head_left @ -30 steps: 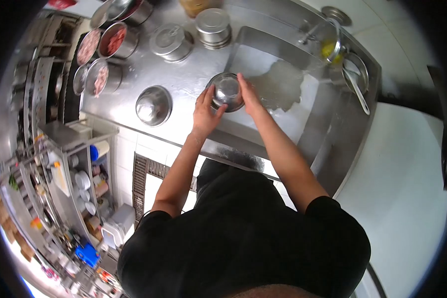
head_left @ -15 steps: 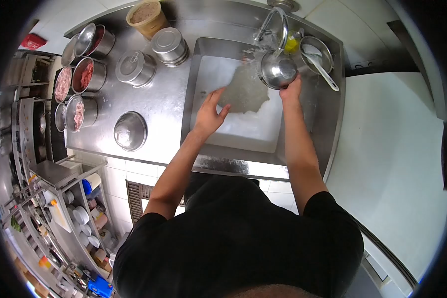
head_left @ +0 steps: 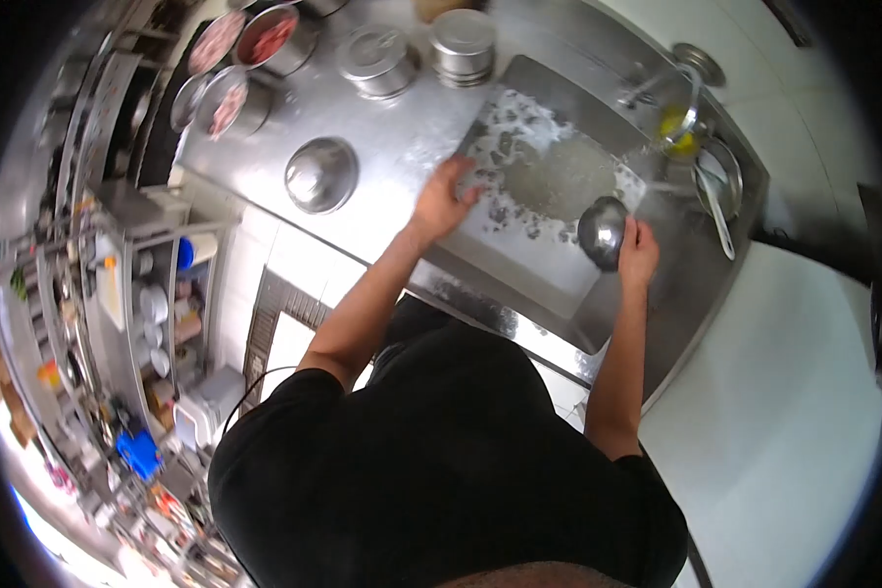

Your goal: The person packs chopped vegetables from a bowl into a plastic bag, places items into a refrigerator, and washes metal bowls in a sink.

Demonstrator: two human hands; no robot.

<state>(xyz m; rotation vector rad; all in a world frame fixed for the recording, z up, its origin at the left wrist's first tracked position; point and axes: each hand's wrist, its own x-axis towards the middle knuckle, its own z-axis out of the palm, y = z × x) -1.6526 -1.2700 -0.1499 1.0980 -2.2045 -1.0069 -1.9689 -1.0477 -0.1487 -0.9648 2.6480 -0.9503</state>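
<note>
My right hand [head_left: 639, 253] grips the rim of a round steel bowl [head_left: 602, 233] over the near right part of the sink. The bowl is tilted, its rounded side showing; whether anything is inside I cannot tell. My left hand [head_left: 448, 201] is at the left edge of the sink [head_left: 583, 338], fingers apart and holding nothing. White suds in broken patches float on murky water [head_left: 559, 181] in the sink. Behind the bowl, the curved faucet [head_left: 693, 113] stands at the back right corner, blurred.
An upturned steel bowl [head_left: 321, 176] lies on the counter [head_left: 255, 162] at left. Lidded steel pots [head_left: 464, 47] and open pots of raw meat [head_left: 269, 41] stand farther back. A pan [head_left: 723, 162] with a white-handled utensil [head_left: 717, 211] sits right of the sink. A white surface [head_left: 774, 392] adjoins at right.
My right hand has brought the bowl from under the faucet toward me and tipped it. The smooth suds have broken into patches. The view has turned; my left hand stays by the sink's left side.
</note>
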